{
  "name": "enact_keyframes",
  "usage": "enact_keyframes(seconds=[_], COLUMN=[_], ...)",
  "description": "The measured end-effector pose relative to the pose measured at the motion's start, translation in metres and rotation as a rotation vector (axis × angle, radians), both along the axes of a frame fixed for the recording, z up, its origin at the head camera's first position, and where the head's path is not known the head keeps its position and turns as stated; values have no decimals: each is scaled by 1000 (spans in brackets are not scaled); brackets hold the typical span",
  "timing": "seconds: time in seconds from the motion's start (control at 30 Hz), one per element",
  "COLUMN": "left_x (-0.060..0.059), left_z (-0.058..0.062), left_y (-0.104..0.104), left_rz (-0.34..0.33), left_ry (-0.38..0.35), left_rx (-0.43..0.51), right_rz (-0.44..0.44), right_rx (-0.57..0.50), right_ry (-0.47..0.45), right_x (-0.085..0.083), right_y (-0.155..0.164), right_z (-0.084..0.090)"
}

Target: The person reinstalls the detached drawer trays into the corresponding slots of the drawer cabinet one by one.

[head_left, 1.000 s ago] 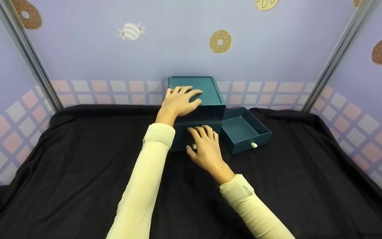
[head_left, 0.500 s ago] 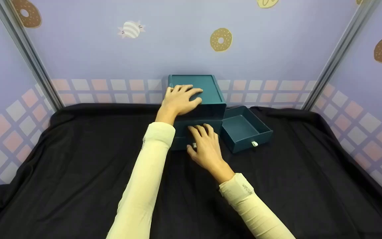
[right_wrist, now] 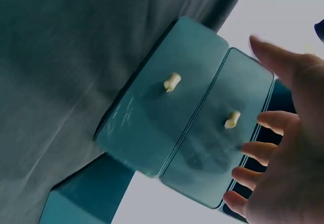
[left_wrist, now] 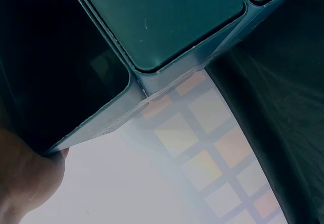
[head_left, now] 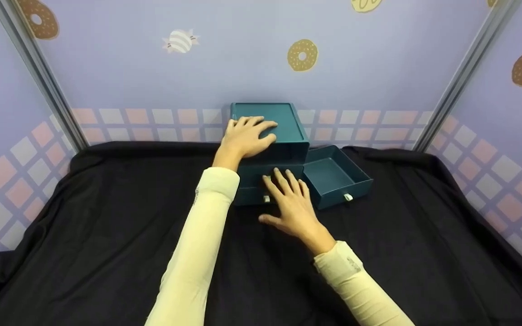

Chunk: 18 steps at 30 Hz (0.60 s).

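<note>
A teal cabinet stands against the back wall with an open, dark top slot. Below the slot, two closed drawer fronts sit flush, each with a cream pull tab. My left hand rests on the cabinet's top at the left, fingers spread across it. In front of the drawers is my right hand, its fingers fairly straight and spread and its thumb apart; the fingertips overlap the upper front in the head view. A pulled-out teal drawer lies on the black cloth just right of the cabinet.
Black cloth covers the table, bunched up along its edges. Lilac walls printed with doughnuts and tiles close in the back and sides. Metal posts stand at the two back corners.
My right hand has drawn back to the right and straightened its fingers, uncovering more of the drawer fronts. The upper front sits further in than a second ago. My left hand stays put.
</note>
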<state>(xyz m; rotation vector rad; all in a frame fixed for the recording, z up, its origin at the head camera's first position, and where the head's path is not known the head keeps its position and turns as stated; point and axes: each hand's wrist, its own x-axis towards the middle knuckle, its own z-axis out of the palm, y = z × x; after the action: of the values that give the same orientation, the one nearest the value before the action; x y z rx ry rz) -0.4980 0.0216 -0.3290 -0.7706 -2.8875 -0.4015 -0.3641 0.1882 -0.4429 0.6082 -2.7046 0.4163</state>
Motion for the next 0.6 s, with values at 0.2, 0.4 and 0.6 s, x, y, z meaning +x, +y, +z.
enact_keyframes(seconds=[0.2,0.4,0.6], left_x=[0,0,-1], left_z=[-3,-2,0], left_y=[-1,-2,-2], left_rz=[-10,-12,-15], left_ry=[-1,-6,-14], left_rx=[7,7,13], right_rz=[15,-23,-89], right_rx=[-19,-20,-20], right_ry=[112,159,71], right_x=[1,-2,-11], right_y=[25,60,98], right_z=[2,9,0])
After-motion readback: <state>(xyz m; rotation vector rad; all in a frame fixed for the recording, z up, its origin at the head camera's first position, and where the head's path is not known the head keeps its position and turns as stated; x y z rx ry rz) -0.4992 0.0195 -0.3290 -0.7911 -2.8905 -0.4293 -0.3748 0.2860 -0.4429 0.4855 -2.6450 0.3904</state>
